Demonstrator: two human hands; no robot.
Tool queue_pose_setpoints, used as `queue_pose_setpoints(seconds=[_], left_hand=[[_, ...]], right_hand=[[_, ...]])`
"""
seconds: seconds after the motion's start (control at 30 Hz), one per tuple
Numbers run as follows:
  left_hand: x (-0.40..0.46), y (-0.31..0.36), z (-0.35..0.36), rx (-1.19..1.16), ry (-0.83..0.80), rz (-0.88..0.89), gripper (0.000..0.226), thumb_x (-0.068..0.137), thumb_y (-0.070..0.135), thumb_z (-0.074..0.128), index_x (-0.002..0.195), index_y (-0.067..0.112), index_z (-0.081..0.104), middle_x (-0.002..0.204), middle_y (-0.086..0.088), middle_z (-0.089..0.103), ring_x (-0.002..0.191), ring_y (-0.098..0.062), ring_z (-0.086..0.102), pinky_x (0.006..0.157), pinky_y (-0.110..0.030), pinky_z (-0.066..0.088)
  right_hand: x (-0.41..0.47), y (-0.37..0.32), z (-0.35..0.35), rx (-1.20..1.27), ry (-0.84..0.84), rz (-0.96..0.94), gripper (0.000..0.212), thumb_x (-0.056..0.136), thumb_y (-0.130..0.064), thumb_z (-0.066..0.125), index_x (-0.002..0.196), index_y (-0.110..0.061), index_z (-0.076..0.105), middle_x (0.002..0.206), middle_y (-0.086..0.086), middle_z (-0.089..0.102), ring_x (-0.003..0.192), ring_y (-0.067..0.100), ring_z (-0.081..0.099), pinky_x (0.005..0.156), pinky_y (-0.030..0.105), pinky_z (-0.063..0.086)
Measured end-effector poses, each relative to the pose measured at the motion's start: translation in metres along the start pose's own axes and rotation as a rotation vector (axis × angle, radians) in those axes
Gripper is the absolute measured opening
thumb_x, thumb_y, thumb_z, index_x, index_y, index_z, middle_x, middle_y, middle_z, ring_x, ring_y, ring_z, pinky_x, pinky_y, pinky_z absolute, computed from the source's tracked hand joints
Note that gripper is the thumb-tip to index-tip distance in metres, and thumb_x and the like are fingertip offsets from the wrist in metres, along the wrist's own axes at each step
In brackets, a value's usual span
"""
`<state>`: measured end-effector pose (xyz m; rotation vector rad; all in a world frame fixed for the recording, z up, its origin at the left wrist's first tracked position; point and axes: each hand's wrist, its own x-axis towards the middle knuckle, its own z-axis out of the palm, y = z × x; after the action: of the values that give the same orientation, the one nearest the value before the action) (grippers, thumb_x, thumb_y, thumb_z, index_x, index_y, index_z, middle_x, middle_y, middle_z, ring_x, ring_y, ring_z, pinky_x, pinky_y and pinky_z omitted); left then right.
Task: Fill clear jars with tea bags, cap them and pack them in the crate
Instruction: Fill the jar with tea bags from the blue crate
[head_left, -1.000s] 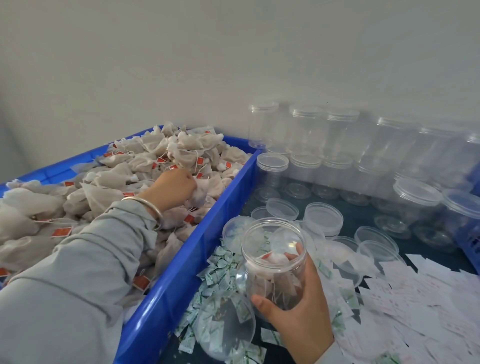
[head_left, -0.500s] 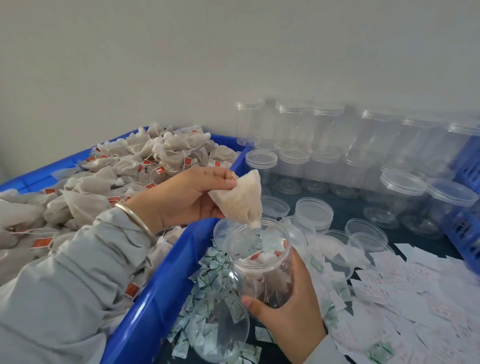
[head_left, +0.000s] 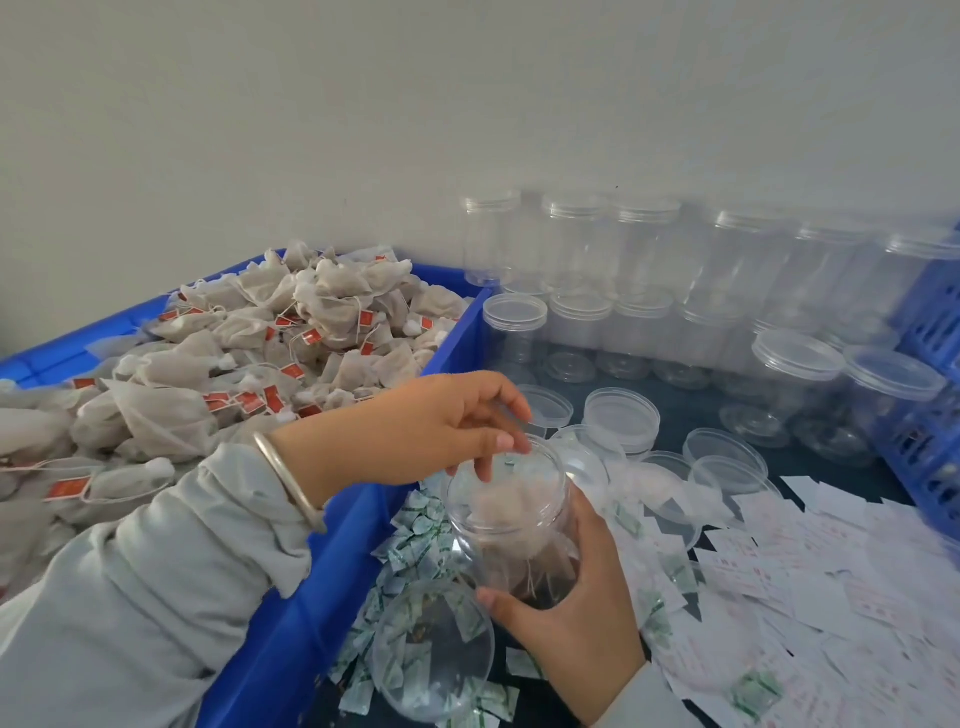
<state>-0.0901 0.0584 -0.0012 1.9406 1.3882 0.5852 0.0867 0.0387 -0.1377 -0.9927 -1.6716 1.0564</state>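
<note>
Since half a second back: tea bag dropped out of left hand (head_left: 415, 426) pinch and into open jar (head_left: 511, 525); left fingers (head_left: 485, 457) moved to jar mouth, loosely curled, holding nothing, fingertips at or just inside the rim. Silver bangle (head_left: 291, 483) on left wrist, grey sleeve (head_left: 145, 582) over blue bin (head_left: 291, 613) edge.

Right hand (head_left: 576, 618) wrapped round lower part of the jar from its right side, thumb across the front, jar held tilted a little above the bench (head_left: 670, 410). Inside jar: pale tea bags (head_left: 506, 512), blurred, count not readable; darker patch near the bottom.

Blue bin at left heaped with loose tea bags (head_left: 249, 374), white mesh, strings, red tags.

Loose clear lid (head_left: 434, 649) lay flat just below the jar, over green-and-white sachets (head_left: 415, 535) scattered beside bin wall. More loose lids (head_left: 621, 421) on bench behind the jar, some stacked. White paper slips (head_left: 810, 566) with red print spread across right side of bench.

Capped empty jars (head_left: 608, 270) stood in rows against the wall, back row taller-looking, front row nearer; two more capped empties (head_left: 797, 384) at right. Blue slotted crate (head_left: 930, 364) at far right edge, contents not visible.
</note>
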Motion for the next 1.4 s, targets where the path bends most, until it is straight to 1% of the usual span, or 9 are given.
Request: queue_pose_setpoints(seconds=[0.17, 0.33, 0.5, 0.67, 0.77, 1.0, 1.17, 1.27, 1.4], left_hand=[[0.006, -0.017, -0.017, 0.132, 0.322, -0.036, 0.021, 0.092, 0.017, 0.057, 0.088, 0.038, 0.056, 0.089, 0.013, 0.069, 0.063, 0.004, 0.062, 0.058, -0.01, 0.044], [0.003, -0.066, -0.062, 0.405, 0.635, -0.295, 0.013, 0.09, 0.013, 0.057, 0.095, 0.022, 0.064, 0.086, 0.014, 0.062, 0.075, -0.006, 0.055, 0.072, -0.02, 0.037], [-0.004, -0.103, -0.069, 0.685, 0.399, -0.554, 0.03, 0.088, 0.015, 0.059, 0.117, 0.014, 0.062, 0.117, -0.002, 0.063, 0.105, -0.018, 0.058, 0.089, -0.027, 0.043], [-0.007, -0.111, -0.06, 0.727, 0.221, -0.698, 0.038, 0.078, 0.04, 0.072, 0.108, 0.017, 0.068, 0.101, 0.0, 0.067, 0.082, -0.016, 0.059, 0.075, -0.027, 0.048], [-0.009, -0.106, -0.059, 0.766, 0.186, -0.763, 0.042, 0.075, 0.038, 0.074, 0.112, 0.017, 0.067, 0.101, 0.001, 0.066, 0.087, -0.018, 0.059, 0.075, -0.028, 0.048], [-0.01, -0.101, -0.062, 0.706, 0.219, -0.75, 0.036, 0.085, 0.022, 0.067, 0.119, 0.013, 0.061, 0.118, -0.004, 0.062, 0.103, -0.021, 0.059, 0.085, -0.028, 0.046], [-0.009, -0.09, -0.074, 0.672, 0.373, -0.641, 0.029, 0.093, 0.025, 0.056, 0.088, 0.001, 0.071, 0.083, -0.01, 0.069, 0.071, -0.02, 0.059, 0.075, -0.032, 0.05], [-0.007, -0.083, -0.078, 0.45, 0.574, -0.534, 0.03, 0.091, 0.028, 0.059, 0.079, 0.003, 0.07, 0.07, -0.007, 0.064, 0.057, -0.014, 0.049, 0.056, -0.027, 0.041], [-0.005, -0.064, -0.074, -0.094, 0.676, -0.352, 0.026, 0.088, 0.028, 0.065, 0.082, 0.003, 0.07, 0.07, -0.01, 0.068, 0.058, -0.013, 0.045, 0.054, -0.022, 0.036]], right_hand=[[-0.001, 0.002, -0.001, 0.033, -0.001, -0.005, 0.108, 0.045, -0.047, 0.085, 0.135, -0.053, 0.026, 0.133, -0.027, 0.042, 0.126, -0.008, 0.04, 0.102, 0.017, 0.038], [-0.002, 0.001, -0.001, 0.038, -0.015, 0.009, 0.11, 0.043, -0.05, 0.085, 0.135, -0.054, 0.025, 0.134, -0.023, 0.043, 0.124, -0.008, 0.041, 0.102, 0.019, 0.038], [-0.002, 0.001, -0.001, 0.014, -0.007, 0.01, 0.112, 0.039, -0.053, 0.083, 0.137, -0.05, 0.028, 0.133, -0.021, 0.044, 0.122, -0.008, 0.042, 0.104, 0.024, 0.037], [-0.001, 0.001, -0.002, 0.006, -0.003, -0.001, 0.113, 0.039, -0.052, 0.083, 0.139, -0.041, 0.032, 0.132, -0.016, 0.046, 0.121, -0.005, 0.045, 0.106, 0.03, 0.039], [-0.001, 0.001, -0.003, 0.027, -0.01, -0.008, 0.112, 0.04, -0.051, 0.084, 0.138, -0.043, 0.031, 0.134, -0.016, 0.046, 0.122, -0.005, 0.045, 0.101, 0.018, 0.04], [0.0, 0.002, -0.002, 0.02, -0.016, 0.005, 0.108, 0.038, -0.05, 0.082, 0.132, -0.052, 0.029, 0.133, -0.018, 0.045, 0.12, -0.01, 0.042, 0.097, 0.013, 0.036], [0.0, 0.002, -0.001, 0.019, -0.008, -0.007, 0.105, 0.039, -0.044, 0.087, 0.127, -0.055, 0.031, 0.13, -0.02, 0.044, 0.116, -0.017, 0.041, 0.087, 0.0, 0.036], [-0.001, 0.005, -0.001, 0.037, -0.011, -0.034, 0.104, 0.048, -0.019, 0.094, 0.127, -0.05, 0.034, 0.131, -0.018, 0.043, 0.114, -0.02, 0.041, 0.081, -0.006, 0.034], [-0.001, 0.005, -0.001, 0.03, -0.016, -0.036, 0.103, 0.05, -0.016, 0.093, 0.127, -0.049, 0.034, 0.131, -0.016, 0.045, 0.115, -0.019, 0.041, 0.083, -0.005, 0.033]])
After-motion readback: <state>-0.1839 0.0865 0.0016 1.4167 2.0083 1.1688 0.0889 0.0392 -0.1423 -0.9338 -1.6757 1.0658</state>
